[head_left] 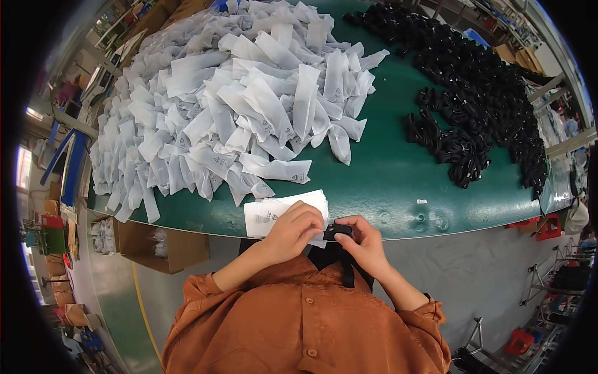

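At the table's near edge, my right hand (364,242) grips a small black coiled cable (338,231) between thumb and fingers. Beside it my left hand (294,229) is closed in a pinch at the edge of a thin white pouch (318,242), just left of the cable. Under and behind the left hand lies a stack of flat white pouches (258,218). The left fingertips partly hide where pouch and cable meet, so I cannot tell whether the cable's end is inside.
A large heap of filled white pouches (249,100) covers the left and far part of the green table (374,181). Many black coiled cables (473,106) are piled along the right. A cardboard box (163,246) with white pouches stands on the floor at left.
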### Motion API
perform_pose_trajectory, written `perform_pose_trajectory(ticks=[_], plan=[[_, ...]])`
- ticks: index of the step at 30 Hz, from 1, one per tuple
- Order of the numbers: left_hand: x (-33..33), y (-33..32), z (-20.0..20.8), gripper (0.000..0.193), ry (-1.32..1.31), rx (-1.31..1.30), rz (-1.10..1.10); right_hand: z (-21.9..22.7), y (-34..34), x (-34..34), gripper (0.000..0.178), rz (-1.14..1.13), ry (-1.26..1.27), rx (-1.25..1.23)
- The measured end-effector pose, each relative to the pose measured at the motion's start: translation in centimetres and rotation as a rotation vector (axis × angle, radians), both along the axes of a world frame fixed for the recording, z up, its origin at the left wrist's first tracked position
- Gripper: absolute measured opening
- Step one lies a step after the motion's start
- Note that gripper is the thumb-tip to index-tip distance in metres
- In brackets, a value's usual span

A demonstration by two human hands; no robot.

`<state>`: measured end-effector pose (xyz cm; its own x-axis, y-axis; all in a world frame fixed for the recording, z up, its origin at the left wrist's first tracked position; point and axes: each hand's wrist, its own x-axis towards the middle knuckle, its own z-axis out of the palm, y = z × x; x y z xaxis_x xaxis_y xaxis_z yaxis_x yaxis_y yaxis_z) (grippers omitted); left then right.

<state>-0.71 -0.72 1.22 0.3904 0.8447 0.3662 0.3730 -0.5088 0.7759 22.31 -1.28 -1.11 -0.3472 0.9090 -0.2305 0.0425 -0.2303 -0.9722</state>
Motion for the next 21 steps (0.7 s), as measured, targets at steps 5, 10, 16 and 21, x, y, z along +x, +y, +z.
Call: perform_pose_trajectory(ticks=[5,10,16,21], plan=[[-0.1,-0.4,0.6,0.008,-0.178,-0.357,0.081,1.9,0.5,-0.3,0.034,0.105,-0.151,0.712],[0.2,0.0,0.8,0.007,-0.155,-0.335,0.033,1.4,1.2,-0.4,0.044,0.107,-0.198,0.977],[-0.3,2.3,2.6,0.005,-0.418,-0.413,0.055,2.9,2.2,-1.7,0.045,-0.114,-0.013,0.787],[-4.8,7.4,5.5,0.012,-0.810,-0.507,0.163,4.8,8.5,0.1,0.023,-0.306,-0.382,1.042]])
